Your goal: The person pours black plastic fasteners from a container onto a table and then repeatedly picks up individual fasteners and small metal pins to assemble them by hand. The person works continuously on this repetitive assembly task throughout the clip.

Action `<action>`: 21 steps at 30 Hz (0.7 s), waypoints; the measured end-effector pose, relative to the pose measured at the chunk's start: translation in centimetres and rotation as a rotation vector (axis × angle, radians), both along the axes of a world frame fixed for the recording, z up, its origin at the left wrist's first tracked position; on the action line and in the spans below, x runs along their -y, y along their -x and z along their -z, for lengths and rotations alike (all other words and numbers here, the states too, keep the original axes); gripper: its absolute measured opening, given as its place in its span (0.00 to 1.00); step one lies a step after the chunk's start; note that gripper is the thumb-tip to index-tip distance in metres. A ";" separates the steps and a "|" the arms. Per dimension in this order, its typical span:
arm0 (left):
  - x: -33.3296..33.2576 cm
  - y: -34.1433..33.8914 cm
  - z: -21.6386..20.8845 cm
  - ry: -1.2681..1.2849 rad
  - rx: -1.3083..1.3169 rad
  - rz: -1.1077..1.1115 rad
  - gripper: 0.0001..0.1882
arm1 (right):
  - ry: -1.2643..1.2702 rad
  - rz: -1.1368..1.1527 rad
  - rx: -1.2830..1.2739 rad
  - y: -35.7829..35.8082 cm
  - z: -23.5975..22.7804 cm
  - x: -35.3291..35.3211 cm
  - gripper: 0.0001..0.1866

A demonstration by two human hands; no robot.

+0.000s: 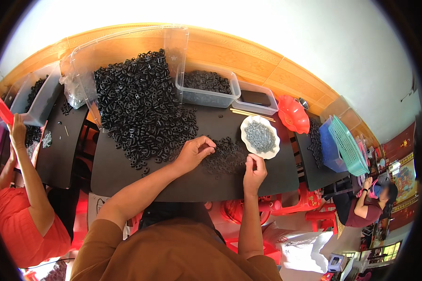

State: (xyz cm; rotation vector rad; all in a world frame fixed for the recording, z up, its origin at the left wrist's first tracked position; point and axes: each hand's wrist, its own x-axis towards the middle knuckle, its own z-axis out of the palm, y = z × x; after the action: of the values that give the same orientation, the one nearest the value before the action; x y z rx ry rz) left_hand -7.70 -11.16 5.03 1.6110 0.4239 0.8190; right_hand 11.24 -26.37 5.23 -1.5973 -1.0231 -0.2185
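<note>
My left hand point(195, 153) is closed over the dark table, its thumb and fingertips together at the left side of a loose pile of small thin dark pieces point(225, 159). Whatever it may pinch is too small to make out. On the right side of that pile, my right hand point(254, 174) is closed too, fingertips pinched just below a white scalloped bowl point(244, 126). Small silvery-grey parts point(260, 136) fill the bowl. Left of my left hand spreads a large heap of black oval plastic pieces with holes point(138, 103), spilling out of a tipped clear bin point(176, 51).
Behind stand a clear tub of black pieces point(206, 97) and a shallower clear container point(255, 108). Wooden sticks point(253, 114), a red scalloped bowl point(293, 114) and a green basket point(348, 147) are rightward. One person in red point(28, 215) works at left; another point(365, 208) sits far right.
</note>
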 end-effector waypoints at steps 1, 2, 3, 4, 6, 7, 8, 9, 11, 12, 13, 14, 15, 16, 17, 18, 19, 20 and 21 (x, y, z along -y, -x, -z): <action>-0.1 -0.2 -0.1 0.010 -0.003 0.014 0.03 | -0.006 0.025 -0.038 -0.5 0.5 0.3 0.03; -0.3 -0.4 -0.2 0.020 -0.005 0.029 0.03 | -0.067 0.045 -0.134 -1.4 0.8 0.1 0.04; -0.3 -0.3 -0.3 0.032 -0.016 0.044 0.03 | -0.128 0.067 -0.239 -1.7 0.7 -0.3 0.04; -0.2 -0.2 -0.3 0.041 -0.020 0.039 0.03 | -0.188 0.090 -0.343 -2.1 0.7 -0.3 0.04; -0.1 -0.3 -0.4 0.058 -0.022 0.030 0.03 | -0.244 0.161 -0.335 -2.6 0.9 0.2 0.06; -0.3 -0.4 -0.1 0.004 0.014 0.031 0.03 | -0.268 0.160 -0.371 -2.8 0.9 0.2 0.06; -0.4 -0.5 -0.1 -0.020 0.012 0.027 0.03 | -0.292 0.159 -0.407 -3.0 0.7 0.2 0.06; -0.3 -0.5 -0.2 -0.040 0.005 0.024 0.03 | -0.296 0.148 -0.416 -3.0 0.7 0.2 0.06; 0.1 -0.3 -0.4 -0.049 -0.002 0.016 0.04 | -0.206 0.161 -0.360 -2.9 0.5 0.6 0.06; 0.1 0.0 -0.7 -0.045 -0.010 0.010 0.05 | -0.166 0.166 -0.339 -2.8 0.4 0.5 0.05; 0.1 0.2 -0.9 -0.041 -0.017 0.004 0.05 | -0.106 0.132 -0.109 -3.0 0.0 0.5 0.05; -0.2 0.3 -0.8 -0.005 -0.009 0.004 0.06 | -0.046 0.096 0.121 -3.5 -0.7 0.8 0.05; -0.2 0.4 -0.5 0.037 0.001 0.006 0.06 | 0.021 0.059 0.354 -3.9 -1.2 1.1 0.05; -0.3 0.4 -0.2 0.080 0.011 0.007 0.07 | 0.094 0.040 0.430 -4.2 -1.5 1.3 0.04; -0.4 0.3 0.1 0.134 0.041 0.005 0.07 | 0.166 0.020 0.507 -4.5 -1.7 1.4 0.04; -0.7 0.2 0.1 0.183 0.075 0.003 0.07 | 0.234 -0.002 0.587 -4.7 -2.0 1.3 0.04; -0.9 0.2 0.2 0.232 0.109 -0.001 0.08 | 0.296 0.002 0.669 -5.0 -2.1 1.4 0.05; -1.0 0.3 0.2 0.262 0.117 0.006 0.08 | 0.318 -0.008 0.711 -5.1 -2.0 1.4 0.05; -0.9 0.4 0.1 0.294 0.126 0.014 0.08 | 0.344 -0.018 0.755 -5.1 -1.8 1.6 0.05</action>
State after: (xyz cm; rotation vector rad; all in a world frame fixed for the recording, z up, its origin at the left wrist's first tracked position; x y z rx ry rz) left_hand -8.07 -10.28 4.96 1.2823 0.4212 0.8021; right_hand 16.38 -27.93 6.98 -1.8555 -1.7206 -0.7007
